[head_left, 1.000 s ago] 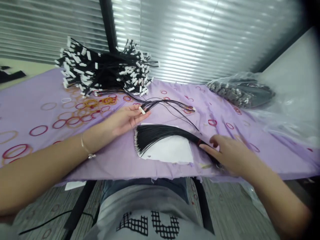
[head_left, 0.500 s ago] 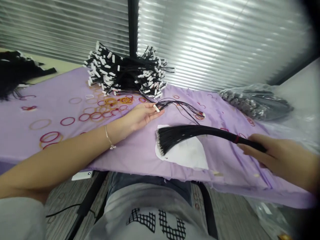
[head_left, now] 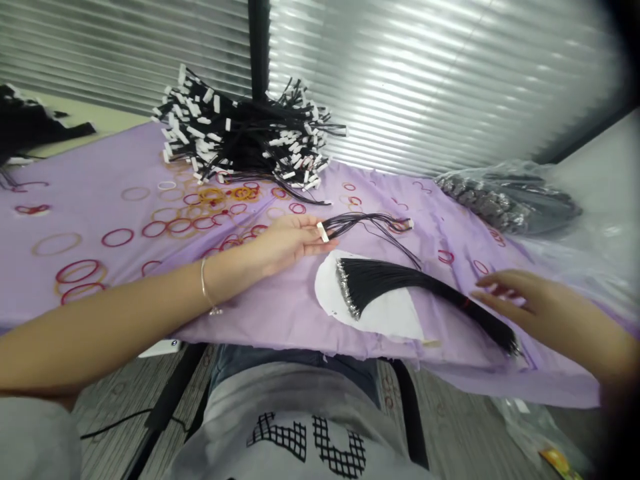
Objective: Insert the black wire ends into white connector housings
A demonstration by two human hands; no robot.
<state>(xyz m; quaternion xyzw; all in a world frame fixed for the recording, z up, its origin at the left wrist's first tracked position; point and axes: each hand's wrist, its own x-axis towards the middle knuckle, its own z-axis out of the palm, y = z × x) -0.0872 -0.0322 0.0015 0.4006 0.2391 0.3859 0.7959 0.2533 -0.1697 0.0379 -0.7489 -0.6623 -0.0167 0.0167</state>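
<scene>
My left hand (head_left: pixel 295 243) pinches the white connector of a black wire harness (head_left: pixel 363 220). The harness's thin wires arch to the right, to a second white connector at the far end. A thick bundle of black wires (head_left: pixel 400 277) lies on the purple cloth, its fanned, silvery tips over a white paper sheet (head_left: pixel 385 317). A red band ties the bundle near its right part. Just right of that band hovers my right hand (head_left: pixel 525 307), fingers apart, with nothing in it.
A large pile of black harnesses with white connectors (head_left: pixel 240 133) stands at the back. Red and yellow rubber bands (head_left: pixel 215 207) lie scattered over the purple cloth (head_left: pixel 270 307). A clear plastic bag of dark parts (head_left: pixel 510 200) sits back right. More black wires (head_left: pixel 35 127) lie far left.
My right hand has let go of the black wire bundle, which now rests on the cloth. My left hand has moved slightly right and toward me with the harness.
</scene>
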